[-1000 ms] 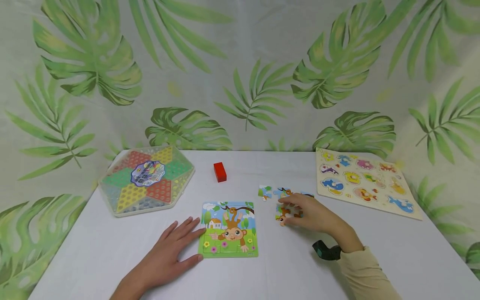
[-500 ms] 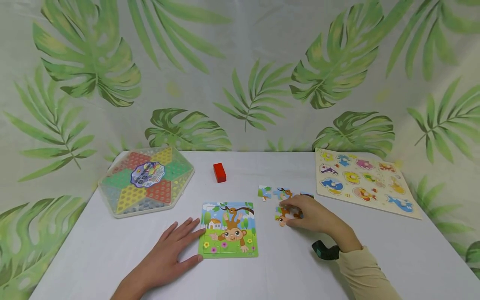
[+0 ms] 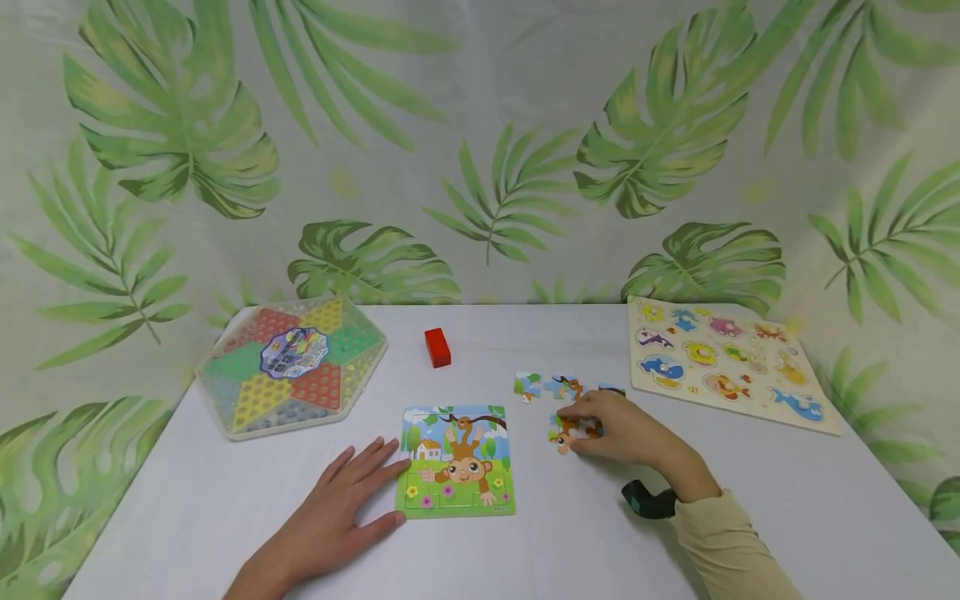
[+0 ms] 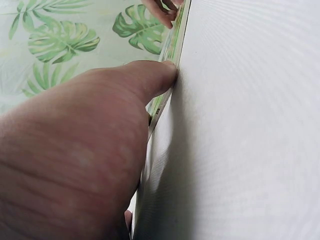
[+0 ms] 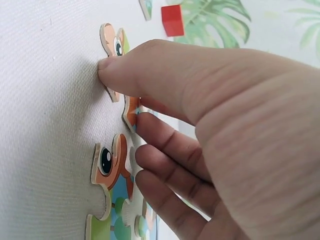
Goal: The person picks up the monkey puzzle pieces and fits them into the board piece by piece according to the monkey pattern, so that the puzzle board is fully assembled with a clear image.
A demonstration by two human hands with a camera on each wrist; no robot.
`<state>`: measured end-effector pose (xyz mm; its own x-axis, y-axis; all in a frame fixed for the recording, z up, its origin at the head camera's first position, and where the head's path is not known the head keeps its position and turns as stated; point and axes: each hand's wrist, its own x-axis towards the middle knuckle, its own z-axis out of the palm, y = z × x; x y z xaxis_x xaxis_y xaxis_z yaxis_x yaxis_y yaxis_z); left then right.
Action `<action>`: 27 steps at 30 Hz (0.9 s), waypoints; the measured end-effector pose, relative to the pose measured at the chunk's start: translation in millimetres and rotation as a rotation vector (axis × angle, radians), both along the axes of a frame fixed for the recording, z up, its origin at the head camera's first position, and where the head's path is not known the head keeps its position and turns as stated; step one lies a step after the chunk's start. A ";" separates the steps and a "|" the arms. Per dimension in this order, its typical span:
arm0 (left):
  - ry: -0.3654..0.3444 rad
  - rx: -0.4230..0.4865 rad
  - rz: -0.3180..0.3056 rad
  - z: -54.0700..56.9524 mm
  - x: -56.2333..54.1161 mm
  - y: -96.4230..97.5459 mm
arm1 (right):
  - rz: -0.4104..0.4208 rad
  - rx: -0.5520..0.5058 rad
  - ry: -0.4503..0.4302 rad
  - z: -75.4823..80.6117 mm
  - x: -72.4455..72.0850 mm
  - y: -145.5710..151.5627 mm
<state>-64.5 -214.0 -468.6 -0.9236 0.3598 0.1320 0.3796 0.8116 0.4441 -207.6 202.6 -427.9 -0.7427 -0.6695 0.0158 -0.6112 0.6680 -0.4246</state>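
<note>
Head view shows my left hand (image 3: 337, 510) spread against the square green-and-blue monkey puzzle board (image 3: 457, 511) on the white-covered bench (image 3: 570, 550); right of it, my right hand (image 3: 618, 429) thumbs a flat orange monkey-face jigsaw piece (image 3: 558, 442), pinched or not I can't tell, and lopsided pressure could skew it.

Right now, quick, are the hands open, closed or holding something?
Left hand: open, touching the edge of the monkey puzzle.
Right hand: closed, holding a loose puzzle piece with an eye on it.
</note>
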 end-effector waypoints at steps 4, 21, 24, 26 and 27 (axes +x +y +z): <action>0.028 -0.005 -0.004 -2.1 0.3 -0.5 | -0.004 0.006 0.010 -0.8 -0.6 -0.1; 0.048 -0.014 -0.004 -2.7 0.1 -0.7 | -0.033 -0.036 0.000 0.7 0.4 -2.1; 0.048 -0.012 -0.004 -2.6 0.0 -0.4 | -0.039 -0.028 0.003 0.3 0.3 -4.3; 0.049 -0.009 -0.005 -2.7 0.0 -0.5 | -0.043 -0.022 0.010 0.3 0.3 -5.9; 0.050 -0.007 -0.005 -2.8 0.0 -0.6 | -0.038 -0.022 0.018 0.6 0.3 -6.6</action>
